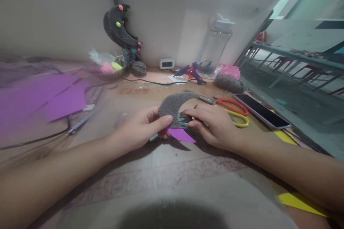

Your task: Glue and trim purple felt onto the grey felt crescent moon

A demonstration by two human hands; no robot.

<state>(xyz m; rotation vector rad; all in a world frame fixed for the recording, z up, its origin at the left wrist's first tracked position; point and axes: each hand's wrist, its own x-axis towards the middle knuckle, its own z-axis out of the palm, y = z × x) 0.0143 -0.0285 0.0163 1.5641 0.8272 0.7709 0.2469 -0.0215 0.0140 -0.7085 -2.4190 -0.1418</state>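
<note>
A crescent moon shape (174, 105) wrapped in grey yarn sits at the middle of the table, its lower end still showing purple card (182, 135). My left hand (141, 128) pinches its lower left part, thumb on top. My right hand (212, 123) grips the lower right part, fingers pressed on the teal strands there. A ball of grey yarn (229, 83) lies behind on the right.
Scissors (233, 111) with orange and yellow handles and a phone (262, 111) lie to the right. A blue glue gun (192, 72), a small clock (167, 63), a clear jar (216, 43) and a finished dark moon (118, 28) stand at the back. Purple paper (64, 100) lies left.
</note>
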